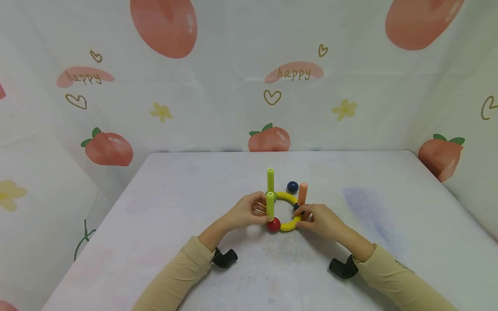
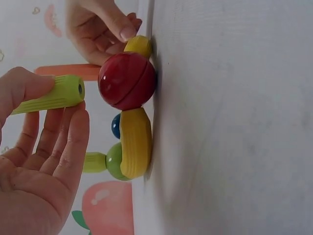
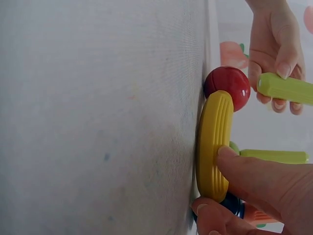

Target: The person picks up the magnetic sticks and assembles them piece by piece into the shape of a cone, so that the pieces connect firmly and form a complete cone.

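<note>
My left hand [image 1: 249, 210] holds a lime green ribbed rod [image 2: 56, 94] between thumb and fingers. The rod's lower end hovers a small gap from a red ball [image 2: 128, 81]. That ball joins yellow curved pieces [image 3: 213, 147] in a ring lying on the table. My right hand [image 1: 320, 220] pinches the front-right curved piece near a dark blue ball [image 3: 231, 203], its thumb on the ribbed side. An orange rod [image 1: 302, 193] stands upright from the blue ball. Another lime rod [image 1: 270, 179] stands on a green ball [image 2: 116, 160] at the ring's far left.
A loose-looking dark blue ball [image 1: 292, 187] sits just behind the ring. Black elbow-shaped pieces [image 1: 225, 259] hang at both wrists. The white table [image 1: 186, 185] reaches back to a curtain [image 1: 218, 86] printed with peaches.
</note>
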`<state>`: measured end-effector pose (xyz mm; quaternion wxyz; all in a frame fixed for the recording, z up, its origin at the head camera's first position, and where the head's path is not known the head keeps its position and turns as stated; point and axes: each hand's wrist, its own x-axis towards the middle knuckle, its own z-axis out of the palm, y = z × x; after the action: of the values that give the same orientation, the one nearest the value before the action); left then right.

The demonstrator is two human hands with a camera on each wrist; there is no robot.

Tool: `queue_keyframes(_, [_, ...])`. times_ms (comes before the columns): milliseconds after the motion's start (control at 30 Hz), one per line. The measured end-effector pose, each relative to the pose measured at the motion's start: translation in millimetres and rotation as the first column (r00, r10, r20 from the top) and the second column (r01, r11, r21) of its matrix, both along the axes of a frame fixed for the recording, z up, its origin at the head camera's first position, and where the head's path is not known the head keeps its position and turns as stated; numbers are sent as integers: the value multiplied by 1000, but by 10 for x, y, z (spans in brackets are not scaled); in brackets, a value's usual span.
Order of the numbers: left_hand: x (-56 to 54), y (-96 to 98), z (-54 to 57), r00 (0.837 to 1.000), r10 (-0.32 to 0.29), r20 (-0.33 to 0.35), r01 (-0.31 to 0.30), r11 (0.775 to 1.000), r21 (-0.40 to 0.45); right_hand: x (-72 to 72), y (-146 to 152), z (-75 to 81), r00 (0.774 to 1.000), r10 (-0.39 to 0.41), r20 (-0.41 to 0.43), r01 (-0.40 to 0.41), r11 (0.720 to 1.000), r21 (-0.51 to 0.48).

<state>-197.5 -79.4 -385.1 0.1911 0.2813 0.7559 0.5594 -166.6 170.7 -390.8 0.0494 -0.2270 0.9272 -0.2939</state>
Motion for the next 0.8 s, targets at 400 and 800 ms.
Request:
queue_keyframes(400, [49,72,4,999,-7,-39,6,1000,-24,1,-2,11,1000,4,15,-4,1000,-10])
queue_keyframes(800, [57,93,0,999,16,-47,-20,997,-73,-1,1,16,1000,9,13,-9,1000,-9])
